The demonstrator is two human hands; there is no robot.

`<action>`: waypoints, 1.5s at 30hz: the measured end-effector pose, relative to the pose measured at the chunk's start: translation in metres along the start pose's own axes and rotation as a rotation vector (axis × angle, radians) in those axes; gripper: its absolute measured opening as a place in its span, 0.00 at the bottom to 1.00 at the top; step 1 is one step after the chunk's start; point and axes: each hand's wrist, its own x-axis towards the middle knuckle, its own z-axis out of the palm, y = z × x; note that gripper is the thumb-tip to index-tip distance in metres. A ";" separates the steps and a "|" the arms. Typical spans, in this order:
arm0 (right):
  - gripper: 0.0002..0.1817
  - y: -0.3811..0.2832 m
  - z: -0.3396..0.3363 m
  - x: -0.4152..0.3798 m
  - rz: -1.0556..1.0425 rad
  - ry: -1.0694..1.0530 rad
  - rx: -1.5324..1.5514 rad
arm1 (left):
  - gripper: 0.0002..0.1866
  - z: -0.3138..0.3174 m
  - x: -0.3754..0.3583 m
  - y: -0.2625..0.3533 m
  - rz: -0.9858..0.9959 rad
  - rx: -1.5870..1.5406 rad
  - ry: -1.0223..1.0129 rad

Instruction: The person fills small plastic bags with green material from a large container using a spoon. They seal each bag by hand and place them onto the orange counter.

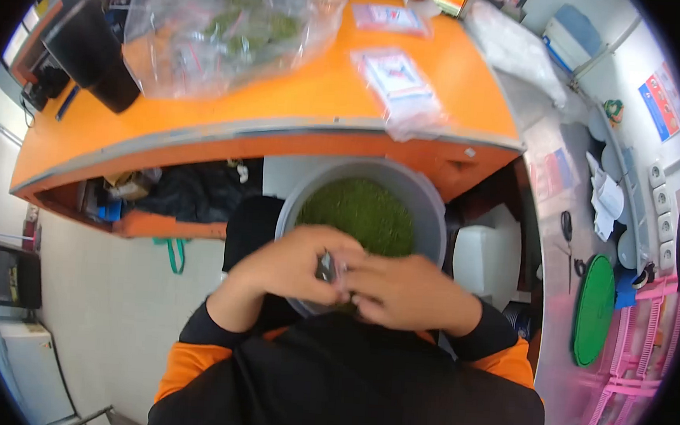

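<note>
Close to my body stands a grey bucket (431,210) with finely chopped green herb (363,214) inside. Both my hands are together over its near side, slightly blurred. My left hand (294,260) is closed on a small clear plastic bag (327,269) with something dark in it. From the other side, the fingers of my right hand (409,291) wrap over the same bag and touch the left fingers. Most of the bag is hidden by the hands, and its contents are too blurred to name.
An orange desk (300,105) holds a large clear bag (183,39) of green stuff, flat printed packets (398,84) and a black cup (93,53). To the right, scissors (567,226) and a green round lid (595,310) lie on a metal counter (550,342). A white bin (486,260) stands beside the bucket.
</note>
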 end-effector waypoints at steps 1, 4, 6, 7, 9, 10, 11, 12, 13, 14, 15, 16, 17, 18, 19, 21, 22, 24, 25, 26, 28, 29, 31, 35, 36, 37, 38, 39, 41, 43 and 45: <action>0.12 0.001 -0.002 0.003 -0.030 0.100 0.028 | 0.34 -0.007 -0.008 -0.001 0.071 -0.031 0.091; 0.10 0.012 0.000 0.002 0.277 0.359 0.356 | 0.34 -0.013 -0.030 -0.014 0.307 -0.380 0.366; 0.10 0.035 0.032 0.010 0.345 0.050 0.096 | 0.38 -0.016 -0.040 -0.024 0.366 -0.527 0.412; 0.11 0.046 0.050 0.014 0.373 -0.101 -0.040 | 0.39 -0.016 -0.043 -0.025 0.382 -0.548 0.451; 0.11 0.053 0.074 0.021 0.488 -0.392 -0.133 | 0.44 -0.009 -0.045 -0.015 0.356 -0.630 0.552; 0.11 0.057 0.083 0.023 0.543 -0.540 -0.179 | 0.44 -0.010 -0.047 -0.016 0.357 -0.602 0.534; 0.11 0.062 0.091 0.021 0.566 -0.536 -0.181 | 0.45 -0.010 -0.050 -0.017 0.355 -0.578 0.519; 0.12 0.065 0.097 0.020 0.590 -0.531 -0.181 | 0.46 -0.009 -0.053 -0.018 0.351 -0.553 0.501; 0.12 0.067 0.100 0.018 0.616 -0.525 -0.180 | 0.53 -0.005 -0.053 -0.011 0.252 -0.585 0.575; 0.13 0.070 0.100 0.017 0.643 -0.446 -0.199 | 0.51 -0.004 -0.055 -0.013 0.271 -0.598 0.562; 0.15 0.072 0.095 0.018 0.671 -0.364 -0.219 | 0.49 -0.005 -0.056 -0.015 0.290 -0.609 0.546; 0.16 0.076 0.090 0.019 0.700 -0.283 -0.240 | 0.47 -0.005 -0.056 -0.016 0.311 -0.623 0.530; 0.15 0.082 0.086 0.019 0.680 -0.214 -0.304 | 0.47 -0.004 -0.055 -0.017 0.311 -0.649 0.513; 0.14 0.089 0.081 0.018 0.658 -0.146 -0.369 | 0.46 -0.003 -0.054 -0.018 0.310 -0.676 0.498; 0.13 0.093 0.078 0.019 0.633 -0.078 -0.432 | 0.46 -0.002 -0.052 -0.018 0.310 -0.701 0.483; 0.11 0.088 0.068 0.025 0.596 -0.202 -0.617 | 0.45 0.002 -0.046 -0.017 0.308 -0.669 0.428; 0.10 0.085 0.065 0.026 0.577 -0.264 -0.709 | 0.45 0.002 -0.044 -0.016 0.307 -0.653 0.399; 0.09 0.083 0.074 0.016 0.382 -0.369 -0.716 | 0.43 0.002 -0.041 -0.020 0.376 -0.619 0.323; 0.09 0.080 0.077 0.009 0.285 -0.419 -0.718 | 0.43 0.004 -0.039 -0.020 0.370 -0.611 0.322; 0.09 0.076 0.078 0.003 0.314 -0.440 -0.628 | 0.43 0.005 -0.038 -0.020 0.364 -0.602 0.321; 0.10 0.067 0.072 -0.004 0.366 -0.484 -0.450 | 0.45 0.004 -0.037 -0.021 0.361 -0.505 0.340; 0.11 0.070 0.067 -0.008 0.362 -0.423 -0.370 | 0.46 0.008 -0.036 -0.016 0.321 -0.480 0.387; 0.12 0.074 0.055 -0.013 0.399 -0.359 -0.244 | 0.47 0.008 -0.033 -0.013 0.290 -0.383 0.435; 0.12 0.073 0.016 -0.018 0.404 -0.153 -0.006 | 0.45 0.005 -0.022 -0.011 0.298 -0.230 0.483; 0.12 0.068 0.004 -0.020 0.469 -0.111 0.022 | 0.45 0.006 -0.018 -0.012 0.293 -0.227 0.507; 0.11 0.061 -0.008 -0.021 0.534 -0.069 0.049 | 0.45 0.007 -0.015 -0.014 0.286 -0.223 0.528; 0.11 0.055 -0.021 -0.022 0.597 -0.024 0.074 | 0.44 0.008 -0.012 -0.016 0.282 -0.217 0.549; 0.11 0.050 -0.033 -0.023 0.640 0.006 0.052 | 0.44 0.008 -0.008 -0.018 0.280 -0.210 0.571; 0.11 0.046 -0.046 -0.032 0.656 0.129 0.029 | 0.42 0.012 0.000 -0.022 0.200 -0.192 0.586; 0.09 0.040 -0.051 -0.036 0.615 0.294 -0.044 | 0.39 0.018 0.009 -0.026 0.102 -0.162 0.591; 0.08 0.031 -0.048 -0.032 0.526 0.383 -0.142 | 0.38 0.019 0.017 -0.021 0.025 -0.041 0.570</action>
